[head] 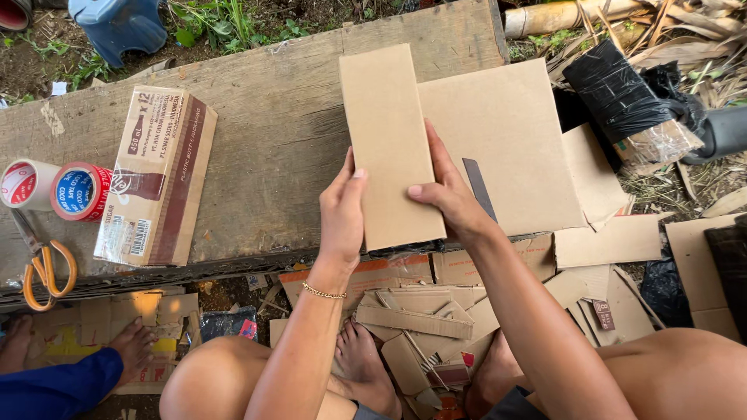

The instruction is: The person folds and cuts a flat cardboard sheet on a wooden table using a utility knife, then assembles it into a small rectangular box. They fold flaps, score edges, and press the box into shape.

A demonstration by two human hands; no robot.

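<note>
Both your hands hold one tall cardboard piece (389, 144) in the centre of the frame: your left hand (342, 214) grips its left edge, your right hand (447, 194) its right edge. It rests on a wooden plank (264, 148). Just right lies a larger cardboard sheet (506, 132). At far left lie a folded carton (159, 175), two tape rolls (54, 189) and orange scissors (43, 264).
</note>
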